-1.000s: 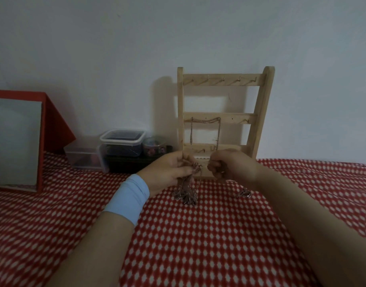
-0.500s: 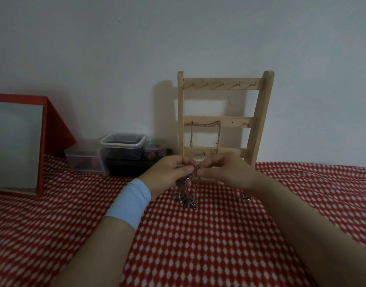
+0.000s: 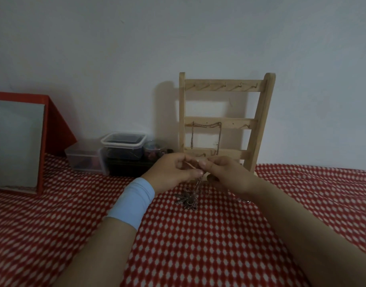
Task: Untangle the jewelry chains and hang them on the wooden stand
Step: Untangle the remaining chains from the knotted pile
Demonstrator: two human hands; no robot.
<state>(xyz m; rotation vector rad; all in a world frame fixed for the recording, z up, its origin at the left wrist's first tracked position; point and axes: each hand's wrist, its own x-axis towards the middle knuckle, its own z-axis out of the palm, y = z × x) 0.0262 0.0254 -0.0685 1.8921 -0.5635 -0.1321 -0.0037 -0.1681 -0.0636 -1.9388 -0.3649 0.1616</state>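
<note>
The left forearm comes up from the lower left, a pale blue wristband (image 3: 132, 200) round the wrist. The left hand (image 3: 171, 172) is raised just off the red-and-white cloth (image 3: 219, 245), fingers curled in, thumb and forefinger pinching a thin strand of the tangled chains (image 3: 187, 199). The right forearm comes in from the lower right, and the right hand (image 3: 227, 175) meets the left fingertip to fingertip. Its fingers are curled too, nipping the same strand at nearly the same spot. From that shared pinch the strand drops to a knotted clump of chain lying on the cloth, just below and between the two wrists.

Behind the hands, the wooden stand (image 3: 260, 121) is upright against the wall. One hung chain (image 3: 207, 129) is draped across two hooks of the middle rung, its ends dangling towards the lowest rung.

At the far left a red-framed panel (image 3: 16, 146) leans back. Beside it lies a low clear plastic box (image 3: 82, 161) with something reddish and dark inside, too dim to make out. Next comes a white-rimmed tub (image 3: 124, 147) with its lid on, sitting on a dark base, its contents dark. Just beside that, near the foot of the stand, a small round jar (image 3: 154, 151) holds a jumble of coloured bits.
</note>
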